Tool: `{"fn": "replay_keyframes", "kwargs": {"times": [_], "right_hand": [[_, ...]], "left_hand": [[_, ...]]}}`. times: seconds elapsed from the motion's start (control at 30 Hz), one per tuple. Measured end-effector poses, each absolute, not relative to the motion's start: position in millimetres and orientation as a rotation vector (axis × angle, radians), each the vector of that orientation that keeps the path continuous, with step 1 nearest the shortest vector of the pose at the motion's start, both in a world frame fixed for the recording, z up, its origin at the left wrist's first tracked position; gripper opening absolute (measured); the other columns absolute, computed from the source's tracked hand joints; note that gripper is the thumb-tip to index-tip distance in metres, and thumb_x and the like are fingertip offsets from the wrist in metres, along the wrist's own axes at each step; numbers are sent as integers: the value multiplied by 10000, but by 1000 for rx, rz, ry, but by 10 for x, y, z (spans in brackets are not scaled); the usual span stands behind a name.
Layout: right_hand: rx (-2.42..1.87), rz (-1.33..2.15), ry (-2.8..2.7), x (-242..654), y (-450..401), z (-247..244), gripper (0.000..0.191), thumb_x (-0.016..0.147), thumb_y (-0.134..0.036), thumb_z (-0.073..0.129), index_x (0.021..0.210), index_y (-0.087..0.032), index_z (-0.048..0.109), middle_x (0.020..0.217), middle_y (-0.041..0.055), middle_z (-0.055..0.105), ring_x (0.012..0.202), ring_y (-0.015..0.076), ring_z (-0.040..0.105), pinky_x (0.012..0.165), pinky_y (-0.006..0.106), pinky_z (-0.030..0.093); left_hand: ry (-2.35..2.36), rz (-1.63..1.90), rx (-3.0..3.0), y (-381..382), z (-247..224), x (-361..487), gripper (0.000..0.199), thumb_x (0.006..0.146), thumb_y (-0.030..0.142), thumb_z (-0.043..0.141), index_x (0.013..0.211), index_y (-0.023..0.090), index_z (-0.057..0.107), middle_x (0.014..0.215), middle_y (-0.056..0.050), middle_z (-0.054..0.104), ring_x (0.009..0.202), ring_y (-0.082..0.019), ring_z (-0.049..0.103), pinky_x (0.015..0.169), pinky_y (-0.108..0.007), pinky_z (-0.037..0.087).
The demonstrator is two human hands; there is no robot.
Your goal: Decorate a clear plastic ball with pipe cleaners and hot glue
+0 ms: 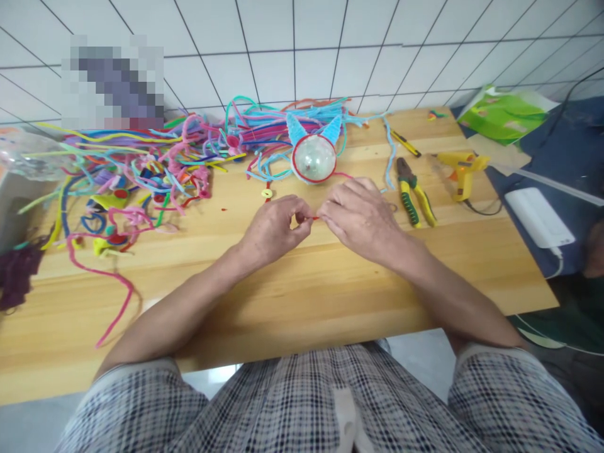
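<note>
My left hand (pixel 276 229) and my right hand (pixel 361 217) meet over the middle of the table, fingers pinched close together. Between the fingertips shows a short bit of red pipe cleaner (pixel 316 218); most of it is hidden. Just beyond them stands a clear dome (pixel 314 158) with a red rim and two fuzzy light-blue pointed ears. A yellow button-like piece (pixel 267 194) on a red strip lies beyond my left hand. A pink-red strand (pixel 344 175) shows behind my right hand; whether it connects to the held piece I cannot tell.
Colourful pipe cleaners (pixel 155 163) pile up along the left and back. To the right lie pliers (pixel 415 192), a yellow cutter knife (pixel 406 143) and a yellow glue gun (pixel 460 170) with its cord. A white power bank (pixel 539 217) and a green packet (pixel 507 116) sit beyond the table's right edge.
</note>
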State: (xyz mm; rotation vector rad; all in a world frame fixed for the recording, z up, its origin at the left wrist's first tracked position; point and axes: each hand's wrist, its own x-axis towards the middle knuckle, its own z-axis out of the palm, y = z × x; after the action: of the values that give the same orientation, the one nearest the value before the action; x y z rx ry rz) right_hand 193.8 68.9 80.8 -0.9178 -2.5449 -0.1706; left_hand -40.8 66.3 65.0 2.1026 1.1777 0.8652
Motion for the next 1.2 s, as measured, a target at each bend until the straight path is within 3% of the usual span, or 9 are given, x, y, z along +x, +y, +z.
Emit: {"fn": "replay_keyframes", "kwargs": {"times": [0.17,0.33,0.47,0.63,0.8,0.9,1.07,1.2], "right_hand": [[-921,-169,-2510,1895,672,757,253,1120,-162,561,979,-232,759,981,83,727,964,273,607,906,461,434],[-1008,-54,-2310,1832,639,692,219,1110,-195,597,965,-245,753,936,71,734,946,273,627,892,455,431],[-1042,-13,-2150,1765,609,610,182,1077,-189,627,943,-254,733,894,45,744,883,245,644,858,428,440],[-1043,44,-2020,1670,587,519,158,988,-132,651,908,-255,710,804,3,715,761,200,625,774,380,453],[-1052,225,-1928,1672,623,507,137,977,-140,658,925,-255,713,786,-15,699,707,173,609,724,348,464],[-1041,197,-1990,1748,682,528,157,1000,-135,650,951,-254,739,832,1,725,767,191,645,773,366,475],[-1056,39,-2275,1876,754,591,190,1100,-192,636,1005,-267,782,969,44,782,980,251,689,885,418,439],[-1086,-103,-2378,1905,765,621,248,1165,-273,600,1006,-261,791,989,64,775,1014,269,655,881,433,405]], "left_hand": [[1263,840,2134,647,637,-388,107,868,114,719,844,206,769,768,3,696,639,-140,526,689,-292,400],[1340,1057,1891,607,618,-328,117,887,122,728,817,215,743,673,38,623,617,-134,498,657,-288,394],[1320,1220,1574,570,535,-252,78,920,233,767,850,203,752,633,61,556,571,-105,411,589,-270,346],[1156,1417,1269,561,410,-145,254,860,423,863,847,192,760,749,14,688,613,-89,463,568,-235,373],[1001,1317,1121,655,361,-169,384,819,533,943,873,204,753,655,60,589,508,-58,345,479,-221,300],[968,1162,1224,759,387,-272,330,838,492,929,883,208,767,627,66,550,508,-70,361,467,-225,287],[1034,1103,1693,848,472,-437,153,939,333,783,890,190,810,729,18,702,556,-81,459,535,-248,340],[1101,1061,1997,833,515,-476,100,946,197,737,885,179,815,745,19,741,556,-78,495,572,-251,375]]}}
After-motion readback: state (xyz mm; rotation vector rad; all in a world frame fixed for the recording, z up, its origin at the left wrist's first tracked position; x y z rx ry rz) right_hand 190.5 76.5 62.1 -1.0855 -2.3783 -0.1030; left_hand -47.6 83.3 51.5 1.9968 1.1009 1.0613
